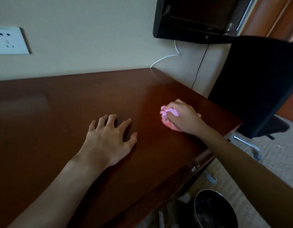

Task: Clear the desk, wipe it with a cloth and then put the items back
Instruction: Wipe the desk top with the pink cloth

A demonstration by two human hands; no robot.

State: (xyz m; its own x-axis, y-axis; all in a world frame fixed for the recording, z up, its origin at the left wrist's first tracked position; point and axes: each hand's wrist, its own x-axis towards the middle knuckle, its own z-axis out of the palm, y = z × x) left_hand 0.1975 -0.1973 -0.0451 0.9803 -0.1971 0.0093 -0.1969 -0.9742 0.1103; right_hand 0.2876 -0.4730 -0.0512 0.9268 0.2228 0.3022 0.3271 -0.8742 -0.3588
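Right hand [183, 117]: grips bunched pink cloth [168, 115] near the tabletop [60, 112] right edge. Left hand [109, 137]: open, fingers splayed, resting. Risk: a bunched cloth may leave strips unwiped or slip off the edge.

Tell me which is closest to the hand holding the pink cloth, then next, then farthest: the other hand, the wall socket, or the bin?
From the right hand gripping the pink cloth:
1. Left hand, flat on the desk just to its left.
2. Bin, on the floor below the desk's front edge.
3. Wall socket, far left on the wall.
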